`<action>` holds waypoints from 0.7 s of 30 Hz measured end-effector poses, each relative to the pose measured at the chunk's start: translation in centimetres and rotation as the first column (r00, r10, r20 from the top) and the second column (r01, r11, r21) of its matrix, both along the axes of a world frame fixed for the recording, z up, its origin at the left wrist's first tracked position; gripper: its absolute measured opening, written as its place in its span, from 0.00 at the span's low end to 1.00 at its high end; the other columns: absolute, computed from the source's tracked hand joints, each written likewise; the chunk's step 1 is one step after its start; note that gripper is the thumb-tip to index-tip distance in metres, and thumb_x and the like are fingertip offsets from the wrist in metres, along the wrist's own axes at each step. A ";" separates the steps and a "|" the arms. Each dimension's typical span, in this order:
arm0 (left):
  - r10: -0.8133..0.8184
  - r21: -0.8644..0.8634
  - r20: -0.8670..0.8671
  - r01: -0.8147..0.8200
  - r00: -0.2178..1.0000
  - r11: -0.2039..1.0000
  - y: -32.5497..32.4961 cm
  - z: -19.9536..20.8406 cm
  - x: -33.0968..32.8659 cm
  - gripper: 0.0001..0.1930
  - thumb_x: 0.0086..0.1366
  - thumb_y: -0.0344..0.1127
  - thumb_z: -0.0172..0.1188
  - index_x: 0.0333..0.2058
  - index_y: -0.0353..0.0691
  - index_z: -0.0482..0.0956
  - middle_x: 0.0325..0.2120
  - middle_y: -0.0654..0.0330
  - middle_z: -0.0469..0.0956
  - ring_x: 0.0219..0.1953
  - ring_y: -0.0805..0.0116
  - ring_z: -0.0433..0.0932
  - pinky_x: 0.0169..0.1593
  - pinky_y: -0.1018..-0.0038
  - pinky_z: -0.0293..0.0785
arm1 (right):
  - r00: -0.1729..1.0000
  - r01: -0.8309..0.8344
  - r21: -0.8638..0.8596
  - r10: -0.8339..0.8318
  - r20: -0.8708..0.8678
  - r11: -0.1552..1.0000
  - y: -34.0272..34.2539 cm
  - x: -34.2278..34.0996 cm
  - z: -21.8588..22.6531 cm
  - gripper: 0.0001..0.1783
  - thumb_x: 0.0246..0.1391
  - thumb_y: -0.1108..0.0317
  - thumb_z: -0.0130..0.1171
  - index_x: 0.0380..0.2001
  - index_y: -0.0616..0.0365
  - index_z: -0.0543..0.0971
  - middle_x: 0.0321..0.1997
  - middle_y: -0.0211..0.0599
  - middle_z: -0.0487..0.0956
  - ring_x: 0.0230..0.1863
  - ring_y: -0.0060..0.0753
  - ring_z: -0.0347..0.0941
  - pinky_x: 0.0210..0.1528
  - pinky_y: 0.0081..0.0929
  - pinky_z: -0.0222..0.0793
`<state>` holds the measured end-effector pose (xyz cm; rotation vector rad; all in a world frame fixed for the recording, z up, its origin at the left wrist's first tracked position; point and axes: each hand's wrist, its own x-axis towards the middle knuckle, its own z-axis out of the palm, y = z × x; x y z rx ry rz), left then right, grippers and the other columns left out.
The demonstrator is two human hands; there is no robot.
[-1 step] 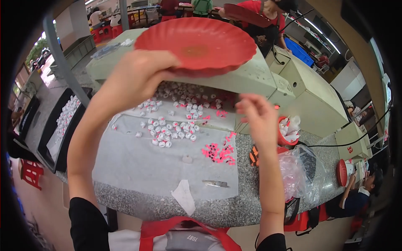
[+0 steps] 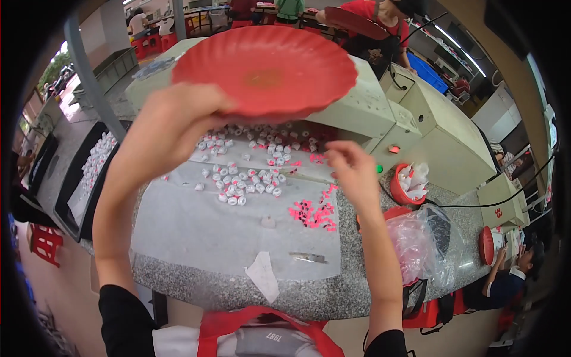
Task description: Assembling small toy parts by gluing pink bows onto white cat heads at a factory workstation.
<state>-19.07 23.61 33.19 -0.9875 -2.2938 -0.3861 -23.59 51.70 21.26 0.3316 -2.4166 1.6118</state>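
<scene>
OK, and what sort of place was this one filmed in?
Probably a small factory or assembly workshop: a pale machine housing stands on a speckled bench, with many small white pieces and pink bits spread before it, and other people are at workstations around.

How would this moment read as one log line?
left hand: holding red dish | right hand: nothing visibly held | white sheet: white pieces, pink pieces
</scene>
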 end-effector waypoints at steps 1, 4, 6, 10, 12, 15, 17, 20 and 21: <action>-0.021 0.052 0.024 0.020 0.999 0.998 -1.6 -0.8 2.9 0.07 0.46 0.24 0.54 0.28 0.35 0.75 0.25 0.55 0.75 0.29 0.53 0.73 0.33 0.67 0.68 | 0.998 -0.013 0.141 0.004 0.065 0.990 0.3 -1.2 -2.8 0.16 0.47 0.65 0.54 0.40 0.58 0.74 0.30 0.37 0.78 0.33 0.31 0.74 0.34 0.27 0.70; 0.134 -0.014 0.217 -0.135 0.967 0.991 -5.1 -2.4 12.4 0.09 0.42 0.21 0.53 0.25 0.36 0.76 0.23 0.59 0.76 0.27 0.60 0.75 0.33 0.69 0.67 | 0.976 0.212 0.555 -0.149 -0.157 0.804 -0.1 -7.2 -8.7 0.18 0.41 0.69 0.53 0.40 0.55 0.74 0.37 0.44 0.76 0.39 0.44 0.72 0.44 0.34 0.67; 0.241 -0.014 0.310 -0.248 0.920 0.969 -6.6 -6.3 16.0 0.08 0.41 0.22 0.54 0.24 0.36 0.76 0.24 0.57 0.77 0.26 0.60 0.75 0.32 0.69 0.66 | 0.963 0.270 0.634 -0.203 -0.179 0.725 1.2 -11.3 -11.2 0.19 0.38 0.70 0.54 0.40 0.54 0.75 0.40 0.46 0.75 0.43 0.47 0.70 0.47 0.36 0.65; 0.485 -0.014 0.366 -0.516 0.794 0.856 -9.5 -13.9 20.3 0.07 0.42 0.22 0.55 0.24 0.36 0.76 0.20 0.59 0.74 0.25 0.57 0.70 0.30 0.67 0.64 | 0.979 0.176 0.817 -0.014 -0.201 0.548 -1.0 -16.5 -12.1 0.22 0.34 0.70 0.57 0.40 0.48 0.75 0.46 0.42 0.71 0.50 0.43 0.66 0.51 0.36 0.62; 0.580 -0.150 0.486 -0.591 0.654 0.792 -11.4 -17.2 20.7 0.08 0.42 0.22 0.55 0.25 0.36 0.76 0.26 0.57 0.74 0.32 0.56 0.72 0.38 0.66 0.66 | 0.998 0.057 0.897 -0.027 -0.050 0.438 -1.2 -18.3 -12.8 0.23 0.33 0.70 0.58 0.40 0.46 0.76 0.47 0.41 0.71 0.51 0.43 0.65 0.52 0.36 0.62; 0.683 -0.411 0.343 -0.551 0.644 0.726 -13.1 -18.0 20.5 0.15 0.42 0.25 0.58 0.34 0.35 0.75 0.38 0.53 0.72 0.44 0.52 0.68 0.51 0.63 0.62 | 0.992 0.108 0.878 -0.108 -0.064 0.467 -2.2 -18.7 -13.7 0.23 0.32 0.70 0.59 0.39 0.42 0.77 0.47 0.39 0.72 0.50 0.40 0.66 0.52 0.34 0.62; 0.651 -0.309 0.465 -0.579 0.600 0.754 -11.0 -15.0 18.0 0.21 0.42 0.24 0.58 0.40 0.37 0.72 0.43 0.51 0.68 0.48 0.50 0.65 0.54 0.62 0.58 | 0.993 0.009 0.865 -0.106 0.051 0.502 -3.7 -17.1 -10.9 0.23 0.32 0.69 0.58 0.40 0.42 0.77 0.46 0.39 0.72 0.50 0.40 0.66 0.51 0.34 0.62; 0.314 -0.139 0.507 -0.283 0.803 0.949 -5.9 -12.4 8.3 0.34 0.41 0.26 0.61 0.52 0.41 0.63 0.51 0.48 0.60 0.53 0.48 0.60 0.56 0.59 0.57 | 0.994 0.041 0.885 -0.108 0.010 0.463 1.4 -17.8 -12.5 0.22 0.34 0.66 0.57 0.40 0.43 0.76 0.43 0.39 0.74 0.47 0.39 0.68 0.49 0.33 0.63; 0.177 -0.075 0.485 -0.161 0.857 0.984 -3.7 -12.9 4.3 0.31 0.43 0.26 0.61 0.50 0.40 0.65 0.49 0.48 0.62 0.52 0.49 0.61 0.54 0.61 0.59 | 0.993 0.067 0.856 -0.118 -0.007 0.513 2.5 -18.4 -13.3 0.22 0.34 0.64 0.58 0.40 0.44 0.76 0.42 0.39 0.74 0.46 0.39 0.68 0.48 0.34 0.63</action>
